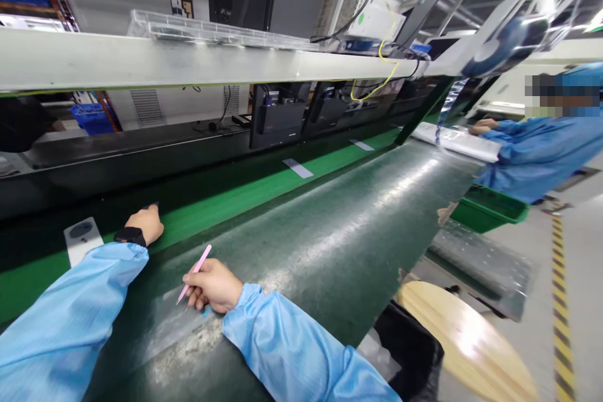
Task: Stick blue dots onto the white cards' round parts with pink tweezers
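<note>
My right hand [214, 286] is closed around pink tweezers [202, 266], their thin tip pointing down over the green work mat [301, 245]. A clear plastic sheet [174, 320] lies under and beside this hand. Farther left, my left hand [147, 224] reaches over the green conveyor belt [221, 207], a black watch [130, 236] on its wrist. Its fingers are curled and mostly hidden; a small dark edge shows at the fingertips, too little to name. Just left of it, a pale phone [78, 235] with a round dark camera ring lies on the belt, partly covered by my sleeve.
More pale phones [298, 168] lie along the belt. A white shelf beam [211, 63] crosses above it. At right, a co-worker in blue [556, 132] is near a white roll [456, 141], a green bin [492, 207], a wooden stool [466, 339] and a black-lined bin [414, 352].
</note>
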A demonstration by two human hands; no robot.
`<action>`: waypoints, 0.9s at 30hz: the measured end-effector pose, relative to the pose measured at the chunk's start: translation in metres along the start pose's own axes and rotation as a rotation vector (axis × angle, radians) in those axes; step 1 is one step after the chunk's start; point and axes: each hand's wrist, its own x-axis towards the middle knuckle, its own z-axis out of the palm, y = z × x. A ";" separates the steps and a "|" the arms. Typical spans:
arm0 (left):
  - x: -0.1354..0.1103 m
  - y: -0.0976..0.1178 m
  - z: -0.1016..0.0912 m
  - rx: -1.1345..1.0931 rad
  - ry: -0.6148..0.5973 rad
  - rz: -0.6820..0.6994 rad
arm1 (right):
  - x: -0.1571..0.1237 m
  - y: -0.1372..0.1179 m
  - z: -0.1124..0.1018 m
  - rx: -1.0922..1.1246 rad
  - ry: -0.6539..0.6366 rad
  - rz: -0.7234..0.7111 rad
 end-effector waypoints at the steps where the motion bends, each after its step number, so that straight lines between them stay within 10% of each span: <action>1: -0.005 -0.001 -0.007 0.000 0.022 0.006 | -0.001 -0.003 -0.001 -0.008 0.011 -0.008; 10: -0.088 -0.030 -0.061 -0.067 0.176 -0.195 | -0.020 -0.019 -0.023 -0.215 0.088 -0.227; 19: -0.251 -0.012 0.052 -0.447 0.193 -0.213 | -0.015 -0.015 -0.034 -0.482 0.072 -0.173; 27: -0.280 -0.013 0.078 -0.404 -0.026 -0.054 | -0.005 -0.015 -0.042 -0.554 0.093 -0.141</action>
